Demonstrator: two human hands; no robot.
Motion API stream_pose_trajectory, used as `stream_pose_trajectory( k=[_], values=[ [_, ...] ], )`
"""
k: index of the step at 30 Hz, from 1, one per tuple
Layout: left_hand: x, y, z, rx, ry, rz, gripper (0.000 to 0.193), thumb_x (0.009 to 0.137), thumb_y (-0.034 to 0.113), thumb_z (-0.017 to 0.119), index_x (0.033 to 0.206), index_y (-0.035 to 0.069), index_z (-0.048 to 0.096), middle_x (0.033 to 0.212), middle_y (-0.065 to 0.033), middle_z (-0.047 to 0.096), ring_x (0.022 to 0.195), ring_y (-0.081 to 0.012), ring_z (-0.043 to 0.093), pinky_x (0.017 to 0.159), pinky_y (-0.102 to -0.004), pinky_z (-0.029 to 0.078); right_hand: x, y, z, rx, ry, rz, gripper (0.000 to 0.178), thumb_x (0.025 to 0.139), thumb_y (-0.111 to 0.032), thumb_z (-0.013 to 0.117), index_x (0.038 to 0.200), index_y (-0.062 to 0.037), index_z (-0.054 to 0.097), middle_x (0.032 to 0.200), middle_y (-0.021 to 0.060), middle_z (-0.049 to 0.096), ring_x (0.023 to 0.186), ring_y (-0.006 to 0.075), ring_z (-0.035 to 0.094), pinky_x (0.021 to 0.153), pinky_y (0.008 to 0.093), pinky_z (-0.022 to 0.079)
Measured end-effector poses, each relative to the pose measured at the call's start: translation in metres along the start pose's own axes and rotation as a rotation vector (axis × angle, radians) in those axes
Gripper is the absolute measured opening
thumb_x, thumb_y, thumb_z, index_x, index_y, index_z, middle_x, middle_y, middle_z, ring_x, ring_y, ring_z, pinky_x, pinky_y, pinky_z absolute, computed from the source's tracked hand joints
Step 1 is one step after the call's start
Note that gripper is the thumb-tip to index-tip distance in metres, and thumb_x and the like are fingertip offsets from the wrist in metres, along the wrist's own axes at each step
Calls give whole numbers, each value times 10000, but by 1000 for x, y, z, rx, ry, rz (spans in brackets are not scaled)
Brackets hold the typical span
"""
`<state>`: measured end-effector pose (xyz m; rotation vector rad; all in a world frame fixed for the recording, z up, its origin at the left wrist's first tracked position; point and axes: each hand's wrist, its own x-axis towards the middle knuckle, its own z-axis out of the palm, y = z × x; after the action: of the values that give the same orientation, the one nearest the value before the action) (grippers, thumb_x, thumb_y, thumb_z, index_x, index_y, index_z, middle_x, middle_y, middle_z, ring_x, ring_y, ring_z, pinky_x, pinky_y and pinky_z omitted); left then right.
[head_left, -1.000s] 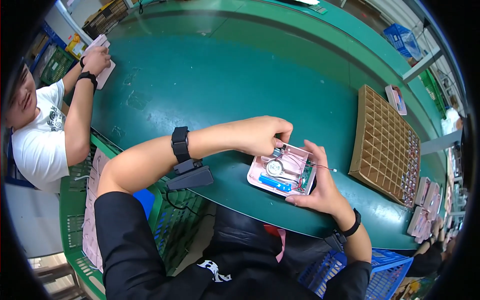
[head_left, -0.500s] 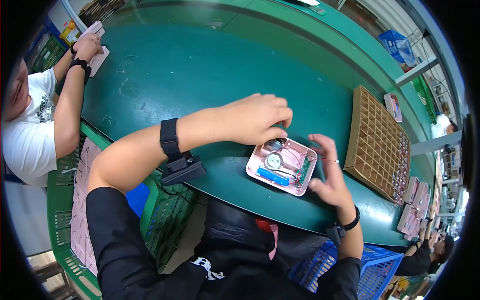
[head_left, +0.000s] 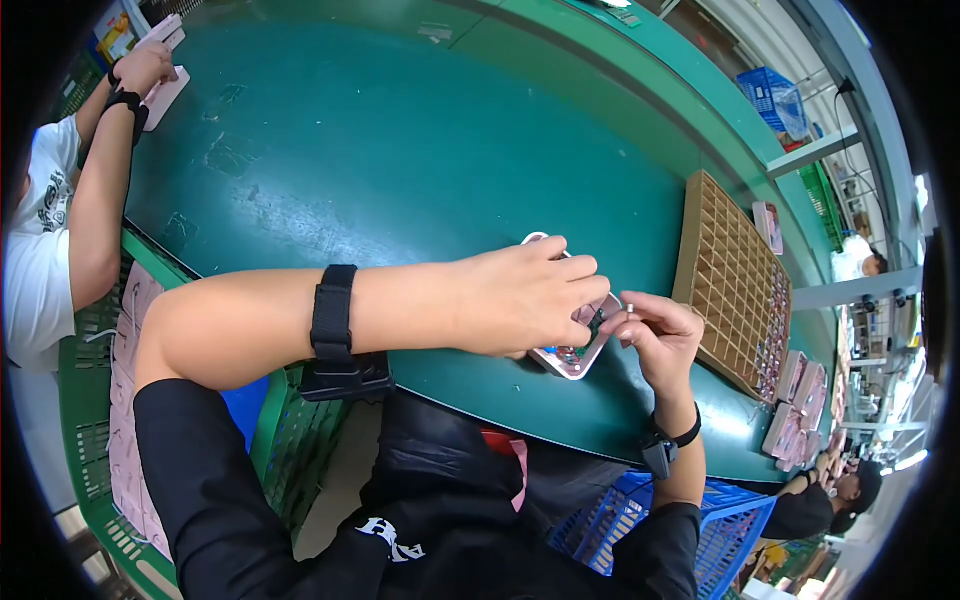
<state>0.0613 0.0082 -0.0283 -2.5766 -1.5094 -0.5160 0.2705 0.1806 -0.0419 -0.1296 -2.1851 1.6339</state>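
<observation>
A shallow pink plastic case (head_left: 568, 372) rests on the green table, with wires and a green circuit board (head_left: 597, 322) showing inside it. My left hand (head_left: 535, 298) lies across the case with its fingers bent down, covering most of the contents. Whatever those fingertips grip is hidden. Beyond the knuckles a pale curved rim (head_left: 537, 238) peeks out; whether it belongs to the same case, I cannot tell. Just off the case's right side, my right hand (head_left: 660, 340) is closed in a pinch on a small pale cylindrical part (head_left: 630, 309).
A divided cardboard tray (head_left: 735, 275) stands to the right, small parts in its far-right cells. Pink cases (head_left: 800, 405) are stacked past it. Green (head_left: 85, 430) and blue crates (head_left: 735, 525) flank me below the table edge. At far left a co-worker's hands (head_left: 145, 65) handle a pink piece.
My left hand has come down over the case and covers the speaker and blue battery seen before. The right hand has gone from spread fingers to a pinch. The whole view has shifted slightly.
</observation>
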Motion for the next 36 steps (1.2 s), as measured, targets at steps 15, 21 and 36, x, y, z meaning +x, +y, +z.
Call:
stream_pose_trajectory(
  k=[15,21,36],
  values=[
    [-10,-33,-8,-148,20,61,158,846,137,703,965,192,791,1047,-16,573,1112,-198,553,828,-364,427,34,-34,-1,-311,-215,-48,129,850,-17,816,972,18,790,857,72,684,769,137,629,626,253,468],
    [-11,-35,-6,-161,37,64,164,832,126,711,961,179,796,1007,-16,588,1080,-200,571,825,-365,430,47,-49,10,-455,-356,93,153,823,-3,820,971,-34,804,886,39,628,773,144,604,620,272,461],
    [-10,-35,-9,-282,-81,2,88,824,159,709,851,123,784,766,-16,672,876,-208,656,797,-376,433,72,-56,26,-820,-716,-155,86,776,-25,767,828,-22,699,932,103,605,799,305,654,654,434,527]
  ],
)
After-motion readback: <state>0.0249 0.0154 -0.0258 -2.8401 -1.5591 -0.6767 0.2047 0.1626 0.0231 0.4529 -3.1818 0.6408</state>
